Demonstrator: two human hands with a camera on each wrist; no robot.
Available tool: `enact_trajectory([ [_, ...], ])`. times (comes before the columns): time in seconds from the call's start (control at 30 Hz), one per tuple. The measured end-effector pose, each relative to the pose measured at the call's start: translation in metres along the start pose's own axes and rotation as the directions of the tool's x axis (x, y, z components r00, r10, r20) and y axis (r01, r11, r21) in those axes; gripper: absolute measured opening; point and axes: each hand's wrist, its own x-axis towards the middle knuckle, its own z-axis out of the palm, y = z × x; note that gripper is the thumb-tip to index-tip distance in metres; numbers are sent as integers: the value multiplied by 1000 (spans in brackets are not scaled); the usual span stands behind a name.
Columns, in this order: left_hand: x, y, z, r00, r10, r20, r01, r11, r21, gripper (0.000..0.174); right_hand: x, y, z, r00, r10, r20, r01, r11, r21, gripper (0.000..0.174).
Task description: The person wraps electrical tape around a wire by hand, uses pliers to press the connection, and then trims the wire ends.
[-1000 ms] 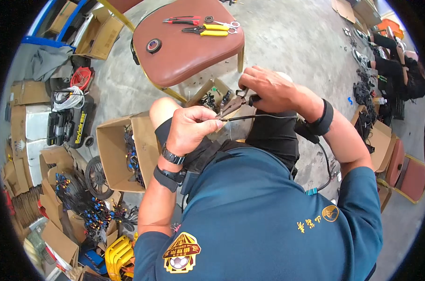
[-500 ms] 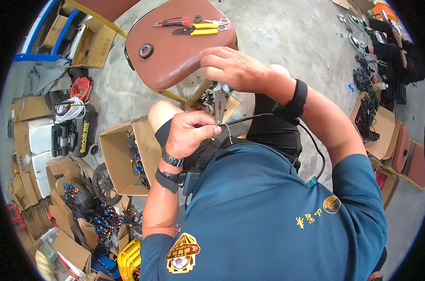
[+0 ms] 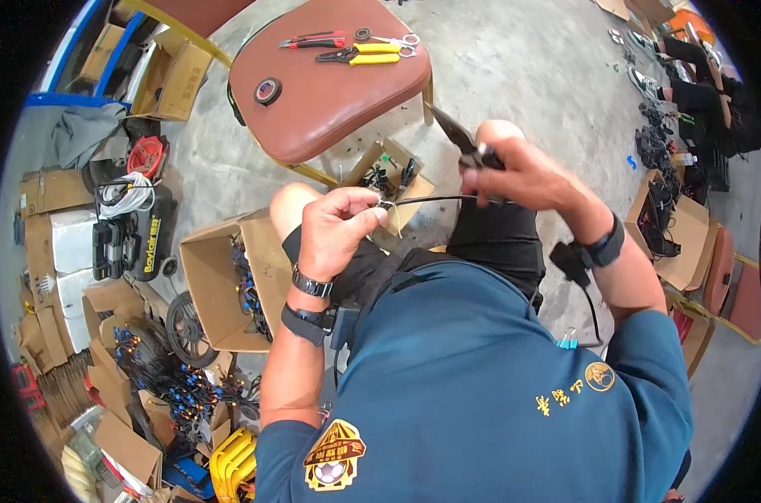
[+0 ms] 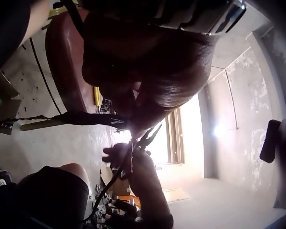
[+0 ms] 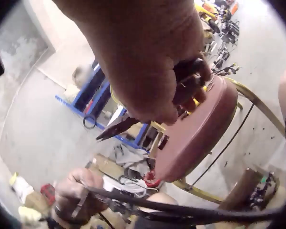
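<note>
Between thumb and forefinger, my left hand (image 3: 334,230) pinches the end of a black cable (image 3: 435,199), where thin pale wires (image 3: 394,220) stick out by the fingertips. The cable runs right, passing below my right hand (image 3: 527,172). That hand grips a pair of dark long-nosed pliers (image 3: 452,131), their tips pointing up and away from the cable. In the right wrist view the pliers' nose (image 5: 117,129) stands above the cable (image 5: 148,203), apart from it. The left wrist view is dark, with the left hand (image 4: 148,71) covering much of it.
A brown padded chair (image 3: 330,101) ahead holds yellow-handled wire strippers (image 3: 363,55), red-handled tools (image 3: 313,40), scissors (image 3: 401,44) and a tape roll (image 3: 267,90). Cardboard boxes (image 3: 197,293) with cables stand left. A small box (image 3: 414,205) sits between the knees. Another person (image 3: 699,101) sits far right.
The pliers were at the wires by my left fingertips, then turned downward there. Now my right hand has drawn them off to the right, tips up. The left hand keeps its pinch.
</note>
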Motion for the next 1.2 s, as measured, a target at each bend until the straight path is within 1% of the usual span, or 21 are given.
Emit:
enact_trajectory([
  [0.03,3,-2,0,1000,-5,3,5,1000,-10,19,-7,1,10,996,37,83,-54,976,210,27],
  [0.07,6,-4,1,1000,-15,1,15,999,-40,19,-14,3,21,983,58,172,-125,904,408,30],
  [0.1,9,-5,4,1000,-24,1,24,997,-69,20,-18,-1,30,974,53,220,-147,887,437,33],
  [0.13,12,-5,7,1000,-31,2,31,995,-96,20,-16,6,38,951,31,307,-185,853,488,31],
  [0.2,15,-3,10,1000,-13,-9,12,997,-77,21,-18,1,58,949,-45,312,-192,704,684,32],
  [0.27,17,-2,11,1000,16,-14,-17,998,-56,20,-16,3,71,924,-78,375,-264,580,771,35],
  [0.3,18,-2,12,999,37,-28,-38,998,-54,20,-14,6,77,917,-141,372,-256,507,823,36],
  [0.4,18,-3,16,995,78,-63,-81,996,-38,18,-11,3,88,892,-166,420,-332,389,859,39],
  [0.47,20,1,18,993,89,-74,-90,996,-11,17,-9,3,94,880,-180,440,-358,357,863,40],
  [0.53,21,-2,17,990,132,-58,-131,991,14,15,-7,5,97,862,-196,468,-391,330,859,39],
  [0.57,21,-3,16,987,152,-51,-151,988,27,15,-7,5,98,865,-184,466,-393,328,859,38],
  [0.67,22,-2,17,991,125,-49,-123,991,45,14,-5,3,100,856,-193,480,-411,309,857,36],
  [0.77,22,-5,17,987,152,-55,-150,988,34,13,-6,5,103,856,-208,473,-409,286,866,36],
  [0.87,22,-4,17,990,122,-66,-121,992,26,13,-6,6,104,854,-204,479,-412,295,862,37],
  [0.97,21,-5,19,994,71,-84,-76,996,-56,13,-6,6,104,848,-200,491,-419,315,852,39],
  [1.07,18,-1,18,994,96,-61,-93,995,38,12,-4,6,105,855,-181,485,-420,304,855,39],
  [1.2,16,-1,18,992,115,-48,-114,993,36,11,-1,4,106,864,-187,467,-398,314,862,38],
])
